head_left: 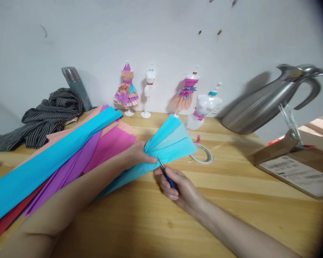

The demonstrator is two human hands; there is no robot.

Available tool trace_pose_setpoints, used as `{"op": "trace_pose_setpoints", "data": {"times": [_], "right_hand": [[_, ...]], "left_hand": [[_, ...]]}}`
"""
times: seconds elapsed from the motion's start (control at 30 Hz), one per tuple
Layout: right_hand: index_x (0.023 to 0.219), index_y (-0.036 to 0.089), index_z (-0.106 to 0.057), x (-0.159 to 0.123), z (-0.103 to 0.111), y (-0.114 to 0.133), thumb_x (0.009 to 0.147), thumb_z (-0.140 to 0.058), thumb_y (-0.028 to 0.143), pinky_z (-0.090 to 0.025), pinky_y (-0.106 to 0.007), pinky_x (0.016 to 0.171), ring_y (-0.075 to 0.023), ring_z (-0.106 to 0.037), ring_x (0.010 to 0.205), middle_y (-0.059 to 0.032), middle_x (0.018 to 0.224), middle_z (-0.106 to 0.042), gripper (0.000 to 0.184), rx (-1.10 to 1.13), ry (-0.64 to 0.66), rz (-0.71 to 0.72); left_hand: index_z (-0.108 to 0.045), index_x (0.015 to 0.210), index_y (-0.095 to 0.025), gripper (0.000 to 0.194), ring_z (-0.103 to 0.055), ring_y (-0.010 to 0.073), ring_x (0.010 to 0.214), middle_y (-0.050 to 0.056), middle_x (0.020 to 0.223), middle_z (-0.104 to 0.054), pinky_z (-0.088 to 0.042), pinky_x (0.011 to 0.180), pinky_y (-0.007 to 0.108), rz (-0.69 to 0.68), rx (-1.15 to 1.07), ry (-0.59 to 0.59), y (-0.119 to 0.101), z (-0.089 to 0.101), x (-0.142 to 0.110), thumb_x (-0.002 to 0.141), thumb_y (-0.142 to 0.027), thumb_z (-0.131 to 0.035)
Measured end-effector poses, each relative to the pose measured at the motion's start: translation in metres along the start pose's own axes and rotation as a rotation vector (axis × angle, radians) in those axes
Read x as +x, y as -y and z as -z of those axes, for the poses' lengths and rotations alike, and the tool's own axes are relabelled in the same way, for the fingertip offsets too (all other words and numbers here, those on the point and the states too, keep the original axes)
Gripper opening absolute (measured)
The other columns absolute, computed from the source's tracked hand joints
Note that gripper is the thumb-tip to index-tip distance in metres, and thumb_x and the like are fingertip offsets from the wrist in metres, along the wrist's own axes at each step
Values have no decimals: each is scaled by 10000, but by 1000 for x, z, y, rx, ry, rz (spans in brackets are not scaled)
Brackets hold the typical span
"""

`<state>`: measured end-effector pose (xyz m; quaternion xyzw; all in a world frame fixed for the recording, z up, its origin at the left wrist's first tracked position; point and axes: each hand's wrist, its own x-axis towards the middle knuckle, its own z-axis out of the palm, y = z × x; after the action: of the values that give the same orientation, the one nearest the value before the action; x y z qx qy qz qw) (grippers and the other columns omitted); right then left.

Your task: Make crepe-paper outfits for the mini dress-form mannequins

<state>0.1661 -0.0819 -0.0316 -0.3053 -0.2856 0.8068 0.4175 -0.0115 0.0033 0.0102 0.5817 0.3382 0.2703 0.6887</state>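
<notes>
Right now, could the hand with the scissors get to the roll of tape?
Probably yes. The right hand holds the blue scissors near the fanned blue paper, and the tape roll lies just beyond on bare table. Nothing stands between, though the scissors fill its grip.

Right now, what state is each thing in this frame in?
Left hand: pinching the folded blue paper.
Blue paper: folded, fanned out past the grip.
Right hand: holding the scissors.
Scissors: tips at the paper's edge; blades' opening unclear.
Tape roll: lying flat.
Steel jug: standing, lid down.
Four mannequins: two dressed, two bare.
</notes>
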Motion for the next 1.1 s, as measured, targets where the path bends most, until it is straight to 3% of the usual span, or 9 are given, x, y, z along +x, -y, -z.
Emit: {"op": "trace_pose_setpoints", "data": {"times": [0.57,1.1], "right_hand": [[898,123,-677,1,1,0,820,-651,375,-102,-183,352,-6,-209,355,60,520,-427,265,3,-9,31],[891,114,-675,0,-1,6,824,-642,395,-107,-189,362,-7,-228,349,62,496,-424,290,-77,-66,83]], "left_hand": [[-685,1062,-108,577,-660,252,913,98,974,-725,-510,823,340,-11,-32,0,-1,2,0,537,-286,-845],[-702,923,-82,426,-655,221,798,86,808,-729,-496,798,330,6,-39,53,-7,0,-3,576,-298,-820]]}}
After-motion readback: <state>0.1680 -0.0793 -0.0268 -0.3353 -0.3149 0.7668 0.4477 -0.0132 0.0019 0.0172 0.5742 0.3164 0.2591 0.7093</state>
